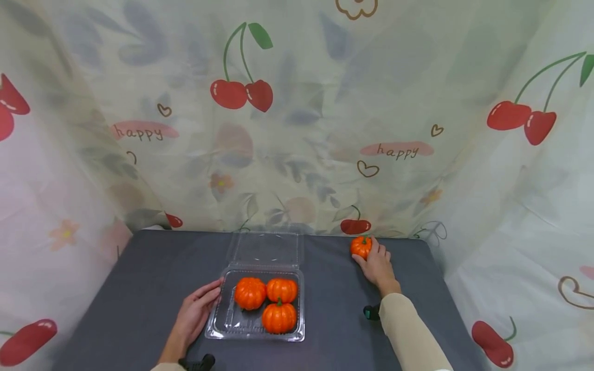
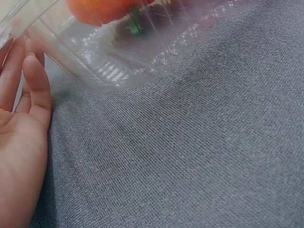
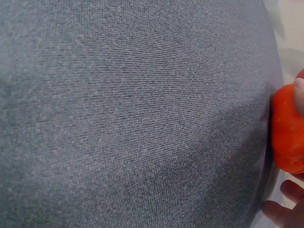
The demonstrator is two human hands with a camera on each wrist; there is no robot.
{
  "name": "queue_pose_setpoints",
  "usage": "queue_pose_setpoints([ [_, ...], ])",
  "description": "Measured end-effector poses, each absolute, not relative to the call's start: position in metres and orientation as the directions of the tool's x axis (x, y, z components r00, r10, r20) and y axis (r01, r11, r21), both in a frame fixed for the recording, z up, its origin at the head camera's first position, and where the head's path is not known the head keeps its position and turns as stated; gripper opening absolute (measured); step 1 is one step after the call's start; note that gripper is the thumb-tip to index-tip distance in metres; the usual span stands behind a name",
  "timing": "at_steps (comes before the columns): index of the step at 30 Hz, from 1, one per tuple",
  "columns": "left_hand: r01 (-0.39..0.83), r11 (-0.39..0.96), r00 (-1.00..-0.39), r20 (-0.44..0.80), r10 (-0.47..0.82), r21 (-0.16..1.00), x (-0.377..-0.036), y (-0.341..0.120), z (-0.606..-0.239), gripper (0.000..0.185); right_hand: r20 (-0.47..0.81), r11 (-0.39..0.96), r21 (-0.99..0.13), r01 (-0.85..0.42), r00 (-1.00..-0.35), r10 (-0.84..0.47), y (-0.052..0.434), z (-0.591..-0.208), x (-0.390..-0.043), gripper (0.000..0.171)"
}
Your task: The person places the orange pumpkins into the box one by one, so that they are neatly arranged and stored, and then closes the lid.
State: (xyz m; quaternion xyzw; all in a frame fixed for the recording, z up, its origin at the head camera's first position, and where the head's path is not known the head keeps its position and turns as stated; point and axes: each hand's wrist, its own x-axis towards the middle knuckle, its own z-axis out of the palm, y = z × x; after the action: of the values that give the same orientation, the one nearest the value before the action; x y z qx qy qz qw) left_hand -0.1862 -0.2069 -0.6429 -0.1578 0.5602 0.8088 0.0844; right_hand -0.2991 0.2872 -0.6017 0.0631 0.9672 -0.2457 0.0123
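A clear plastic clamshell box (image 1: 218, 330) lies on the table with its lid (image 1: 266, 250) folded back. Inside it sit three small orange toy pumpkins (image 1: 279, 318), grouped toward the right, leaving bare floor at the lower left. My left hand (image 1: 195, 312) rests against the box's left side, its fingers fairly straight; the left wrist view shows them beside the clear wall. At the table's far right edge, my right hand (image 1: 378, 265) grips another orange toy pumpkin (image 1: 360, 247) between thumb and fingers. In the right wrist view that pumpkin (image 3: 287, 130) is cut off by the frame.
A dark grey cloth covers the table (image 1: 334, 309). Pale curtains (image 1: 297, 129) printed with cherries and hearts hang behind and on both sides, close to the table's back edge. Dark wrist straps (image 1: 371, 312) sit on both wrists.
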Motion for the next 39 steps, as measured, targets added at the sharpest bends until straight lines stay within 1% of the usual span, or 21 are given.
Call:
queue_pose_setpoints([
  [8,-0.301,-0.367,-0.944,-0.33,-0.017,0.88,-0.186,-0.208,-0.644,0.048,-0.043,0.871,-0.476,0.127,-0.992,0.12,0.287,-0.597,-0.294,0.089],
  [16,-0.296,-0.378,-0.945,-0.326,-0.017,0.877,-0.187,-0.21,-0.645,0.047,-0.004,0.875,-0.477,0.083,-0.996,0.093,0.284,-0.59,-0.287,0.087],
  [22,-0.304,-0.372,-0.942,-0.335,-0.021,0.877,-0.185,-0.208,-0.646,0.047,-0.018,0.846,-0.523,0.103,-0.994,0.11,0.283,-0.587,-0.282,0.087],
  [33,-0.302,-0.356,-0.943,-0.332,-0.025,0.884,-0.185,-0.208,-0.646,0.049,0.027,0.829,-0.557,0.046,-0.997,0.073,0.263,-0.571,-0.272,0.085],
  [39,-0.302,-0.334,-0.945,-0.326,-0.018,0.893,-0.185,-0.208,-0.646,0.048,0.049,0.803,-0.597,0.005,-0.998,0.042,0.248,-0.567,-0.266,0.084],
])
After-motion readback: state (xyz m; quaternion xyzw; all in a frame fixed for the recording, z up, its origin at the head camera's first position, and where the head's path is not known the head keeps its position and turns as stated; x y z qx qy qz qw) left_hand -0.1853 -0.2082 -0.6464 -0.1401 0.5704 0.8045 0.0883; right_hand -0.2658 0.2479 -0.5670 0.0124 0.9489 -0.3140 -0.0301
